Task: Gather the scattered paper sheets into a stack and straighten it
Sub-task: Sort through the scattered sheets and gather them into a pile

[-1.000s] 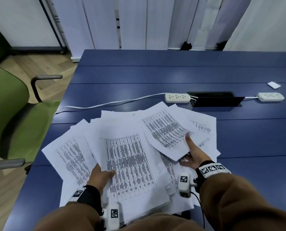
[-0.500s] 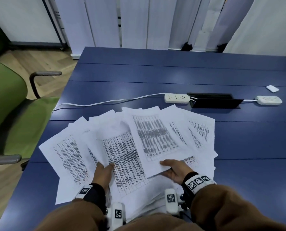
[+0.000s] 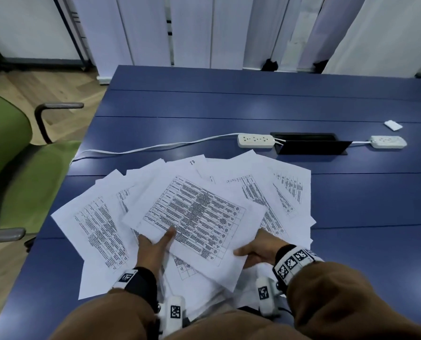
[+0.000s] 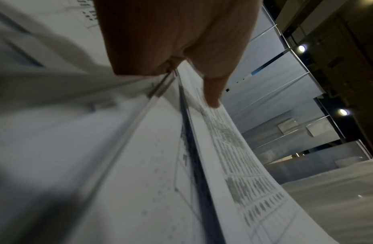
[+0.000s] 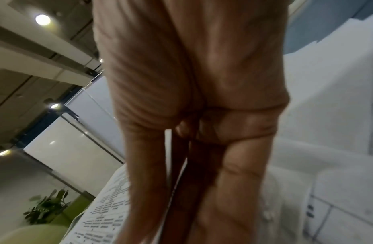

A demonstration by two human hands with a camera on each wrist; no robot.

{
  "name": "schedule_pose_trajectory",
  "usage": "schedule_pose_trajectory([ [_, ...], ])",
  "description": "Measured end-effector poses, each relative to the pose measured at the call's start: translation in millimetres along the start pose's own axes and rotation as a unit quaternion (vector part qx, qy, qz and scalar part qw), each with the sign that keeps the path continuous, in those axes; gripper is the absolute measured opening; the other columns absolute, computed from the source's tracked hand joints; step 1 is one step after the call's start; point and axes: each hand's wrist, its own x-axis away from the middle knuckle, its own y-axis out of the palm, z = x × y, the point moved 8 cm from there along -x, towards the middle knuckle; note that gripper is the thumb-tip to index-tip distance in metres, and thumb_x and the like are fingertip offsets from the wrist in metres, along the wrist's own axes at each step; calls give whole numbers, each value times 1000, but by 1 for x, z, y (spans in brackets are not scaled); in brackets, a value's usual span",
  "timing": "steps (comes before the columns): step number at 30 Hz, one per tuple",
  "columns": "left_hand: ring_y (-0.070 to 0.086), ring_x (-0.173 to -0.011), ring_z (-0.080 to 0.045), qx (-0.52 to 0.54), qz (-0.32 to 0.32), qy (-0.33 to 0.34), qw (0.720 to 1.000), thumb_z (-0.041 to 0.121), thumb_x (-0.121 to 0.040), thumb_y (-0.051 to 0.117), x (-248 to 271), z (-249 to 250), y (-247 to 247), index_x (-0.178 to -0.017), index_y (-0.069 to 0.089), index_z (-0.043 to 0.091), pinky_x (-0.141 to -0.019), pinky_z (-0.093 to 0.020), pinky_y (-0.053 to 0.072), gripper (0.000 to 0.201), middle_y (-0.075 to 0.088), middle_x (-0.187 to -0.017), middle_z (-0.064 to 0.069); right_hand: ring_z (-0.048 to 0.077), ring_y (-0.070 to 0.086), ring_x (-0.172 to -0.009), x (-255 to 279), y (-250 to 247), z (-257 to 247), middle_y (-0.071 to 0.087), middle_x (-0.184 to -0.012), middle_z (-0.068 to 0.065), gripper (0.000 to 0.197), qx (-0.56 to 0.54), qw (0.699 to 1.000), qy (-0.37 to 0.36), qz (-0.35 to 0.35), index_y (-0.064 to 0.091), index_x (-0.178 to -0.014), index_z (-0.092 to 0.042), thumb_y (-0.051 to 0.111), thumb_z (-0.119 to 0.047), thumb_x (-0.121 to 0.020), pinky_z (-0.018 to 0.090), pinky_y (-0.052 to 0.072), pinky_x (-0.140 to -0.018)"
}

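My left hand and right hand both pinch the top printed sheet (thumbs on top). I should slide it gently over the pile, corners lined up.

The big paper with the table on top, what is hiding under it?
Under the top sheet lie more printed sheets, fanned out over the blue table. How many are beneath, and what is printed there, is covered.
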Motion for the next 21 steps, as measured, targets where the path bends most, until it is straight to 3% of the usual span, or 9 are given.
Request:
schedule_pose_trajectory([
  [2,27,-144,-27,-53,23,12,998,34,-79,79,1,1,-1,-154,6,13,-116,-46,27,106,21,-160,-5,28,72,-75,7,14,3,74,-87,15,27,79,994,21,-78,66,-101,-4,72,5,-77,47,57,-84],
  [4,14,-149,-27,-101,27,9,994,16,-90,67,0,-1,-2,-154,-5,13,-119,-42,19,96,5,-163,-6,26,71,-84,11,18,0,75,-90,9,21,101,988,8,-118,68,-97,-11,75,-5,-78,43,56,-87],
  [7,10,-149,-26,-123,1,4,992,8,-94,58,-1,-1,-3,-154,-7,16,-120,-42,14,89,1,-164,-6,27,68,-91,8,-10,-19,73,-98,8,37,-58,997,-52,-25,65,-109,-10,74,-28,-78,42,58,-78],
  [9,8,-149,-26,-112,-15,-5,994,6,-96,56,0,0,-5,-155,-6,15,-119,-41,13,87,0,-163,-6,22,66,-93,6,-27,-29,72,-99,4,45,-114,991,-75,15,66,-114,-13,72,-36,-76,32,55,-71],
  [12,11,-149,-28,-87,-36,-17,995,7,-97,54,0,-1,-7,-155,-2,14,-117,-43,16,81,3,-163,-6,15,63,-103,8,-18,-45,74,-93,-5,23,18,992,-122,1,74,-99,-16,75,-9,-77,22,48,-79],
  [15,16,-148,-30,-56,-49,-31,997,18,-96,58,1,-1,-5,-155,0,16,-116,-48,20,82,6,-163,-6,0,63,-72,23,20,-63,72,-75,-8,19,129,976,-165,-54,73,-86,-10,74,5,-74,16,48,-64],
  [18,22,-146,-31,-48,-37,-43,997,27,-92,64,5,0,-10,-155,3,23,-115,-54,23,88,11,-163,-3,15,62,-77,34,63,-74,72,-85,7,24,155,958,-171,-170,75,-82,-15,73,7,-73,25,49,-73],
  [19,25,-145,-32,-67,-33,-40,996,30,-91,65,5,0,-12,-154,8,24,-113,-56,26,85,16,-162,-5,16,61,-77,36,73,-76,72,-87,5,27,163,951,-168,-203,75,-82,-18,72,7,-73,26,50,-74],
  [21,31,-142,-33,-88,-31,-28,995,32,-89,65,3,-1,-15,-150,16,25,-111,-57,30,79,25,-159,-9,9,54,-65,27,72,-78,71,-81,-2,28,194,947,-163,-198,75,-84,-20,73,6,-73,21,47,-63],
])
